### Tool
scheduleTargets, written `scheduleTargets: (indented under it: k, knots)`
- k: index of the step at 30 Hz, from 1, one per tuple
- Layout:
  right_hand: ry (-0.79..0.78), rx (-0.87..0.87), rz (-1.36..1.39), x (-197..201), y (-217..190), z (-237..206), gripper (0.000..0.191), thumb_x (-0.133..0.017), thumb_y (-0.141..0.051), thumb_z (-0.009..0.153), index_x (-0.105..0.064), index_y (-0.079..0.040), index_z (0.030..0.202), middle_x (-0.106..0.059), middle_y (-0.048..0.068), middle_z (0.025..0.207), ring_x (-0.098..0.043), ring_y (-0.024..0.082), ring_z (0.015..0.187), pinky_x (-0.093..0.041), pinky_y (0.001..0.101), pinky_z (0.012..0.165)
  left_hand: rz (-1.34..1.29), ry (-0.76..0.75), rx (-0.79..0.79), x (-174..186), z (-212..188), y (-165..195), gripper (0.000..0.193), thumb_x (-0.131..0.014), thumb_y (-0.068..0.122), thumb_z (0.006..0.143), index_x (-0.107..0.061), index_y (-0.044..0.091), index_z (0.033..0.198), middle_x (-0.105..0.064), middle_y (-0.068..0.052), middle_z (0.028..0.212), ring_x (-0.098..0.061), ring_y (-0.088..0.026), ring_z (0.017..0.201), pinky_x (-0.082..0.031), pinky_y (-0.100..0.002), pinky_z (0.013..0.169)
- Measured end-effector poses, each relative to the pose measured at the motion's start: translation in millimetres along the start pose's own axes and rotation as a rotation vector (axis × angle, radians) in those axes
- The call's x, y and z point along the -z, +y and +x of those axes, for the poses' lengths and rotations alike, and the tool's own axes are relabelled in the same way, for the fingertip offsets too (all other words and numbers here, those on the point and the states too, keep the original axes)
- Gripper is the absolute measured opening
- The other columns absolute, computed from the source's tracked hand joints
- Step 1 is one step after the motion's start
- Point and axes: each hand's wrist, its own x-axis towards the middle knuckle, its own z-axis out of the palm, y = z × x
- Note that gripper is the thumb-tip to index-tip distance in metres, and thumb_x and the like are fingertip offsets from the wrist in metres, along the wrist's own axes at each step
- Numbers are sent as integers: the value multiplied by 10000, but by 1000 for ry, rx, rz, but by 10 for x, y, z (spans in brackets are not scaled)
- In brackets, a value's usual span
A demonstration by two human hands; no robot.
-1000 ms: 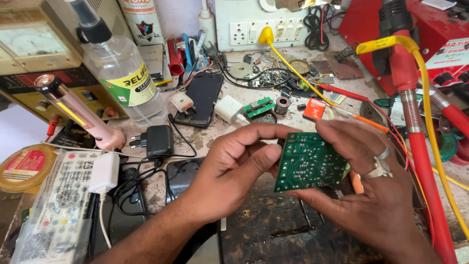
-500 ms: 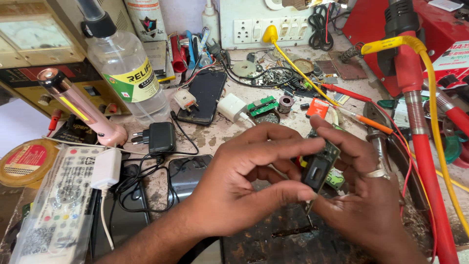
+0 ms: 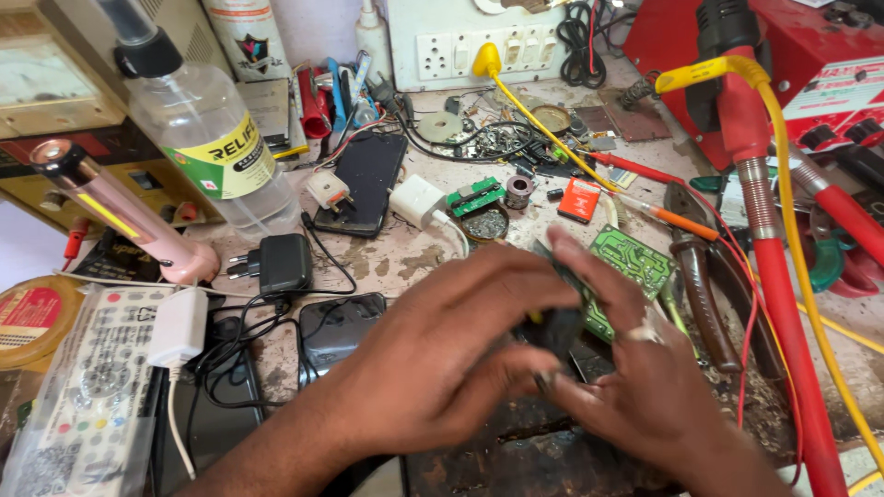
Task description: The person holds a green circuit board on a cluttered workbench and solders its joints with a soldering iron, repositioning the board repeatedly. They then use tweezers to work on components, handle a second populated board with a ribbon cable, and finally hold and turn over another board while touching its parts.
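A green circuit board (image 3: 626, 267) lies tilted between both hands, low over the cluttered workbench. My left hand (image 3: 451, 350) curls over the board's near end and a dark bulky part (image 3: 552, 331) fixed to it. My right hand (image 3: 645, 387), with a ring on one finger, grips the same board from the right and below. Most of the board is hidden by the fingers; only its far green corner shows.
A clear plastic bottle (image 3: 198, 138), a pink torch (image 3: 120, 216), black charger (image 3: 281, 262), dark phone (image 3: 364, 179), white adapter (image 3: 416, 201) and remote (image 3: 87, 405) lie left. Pliers (image 3: 704, 276) and red tubing (image 3: 773, 276) with yellow cable stand right. Socket strip (image 3: 460, 46) at back.
The board was held flat with its green face up; it has turned edge-on and then lowered, with my left hand closing over its near end.
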Motion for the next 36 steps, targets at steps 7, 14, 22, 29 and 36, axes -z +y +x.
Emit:
scheduleTargets:
  k: [7,14,22,29,36]
  knots:
    - [61,-96,-416,392,308,44,944,-875,-469,668,-531,-145,1486,-473,237,1567,-484,424,1387,-393,493,1111,218,193,7,87,19,-51,374,-723,102,942,-579,5,1273,-635,-190,1249,-691,-314,1101,-590,-379,909]
    - [185,-73,-620,179,226,-68,662,-831,-407,772,-622,-168,1353,-580,111,1458,-492,361,1444,-412,474,1174,-336,471,385,32,0,-215,406,-616,84,1032,-511,22,1419,-604,-96,1041,-568,-134,932,-477,-294,827]
    - [148,89,49,260,-152,-53,1109,-923,-354,587,-411,-20,1513,-564,205,1478,-499,279,1419,-410,429,1143,-847,102,325,-128,-146,-204,381,-519,150,1116,-471,16,1470,-597,-71,1355,-567,-138,1285,-479,-323,1120]
    - [174,-32,6,88,-178,-52,985,-947,-245,606,-512,-82,1475,-665,128,1315,-632,207,1197,-496,346,1022,-837,63,376,-98,-130,-192,458,-655,134,1080,-547,8,1507,-668,-76,1260,-622,-104,1088,-542,-272,962]
    - [32,-220,636,-207,-165,-182,906,-867,-89,743,-421,-56,1531,-705,99,1248,-676,155,1169,-512,314,993,-657,33,257,-21,-117,-98,495,-854,108,862,-667,72,1319,-701,-107,1324,-705,-77,854,-611,-239,732]
